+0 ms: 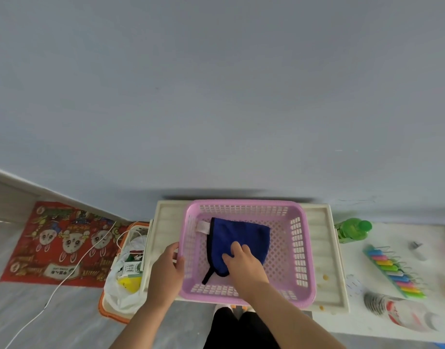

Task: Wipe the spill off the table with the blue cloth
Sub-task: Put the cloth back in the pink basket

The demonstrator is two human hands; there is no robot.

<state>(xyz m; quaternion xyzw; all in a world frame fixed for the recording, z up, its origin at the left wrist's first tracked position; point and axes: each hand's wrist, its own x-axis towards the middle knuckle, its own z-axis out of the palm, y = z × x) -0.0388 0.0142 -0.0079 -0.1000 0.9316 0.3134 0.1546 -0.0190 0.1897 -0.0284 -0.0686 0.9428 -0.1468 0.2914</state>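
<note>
A blue cloth (241,235) with a dark edge and a white tag lies inside a pink plastic basket (298,248) on a small cream table (324,248). My right hand (241,260) reaches into the basket, its fingers curled down into the cloth's near part. My left hand (167,270) grips the basket's left rim, thumb over the edge. Small yellowish spill spots (325,277) sit on the table's right side, and another spill spot (321,308) lies near its front edge.
A bin with a white bag (123,280) of rubbish stands left of the table. A red mat (63,243) and a white cable (65,275) lie on the floor. At the right are a green bottle (353,229), coloured clips (395,269) and a crumpled bottle (402,313).
</note>
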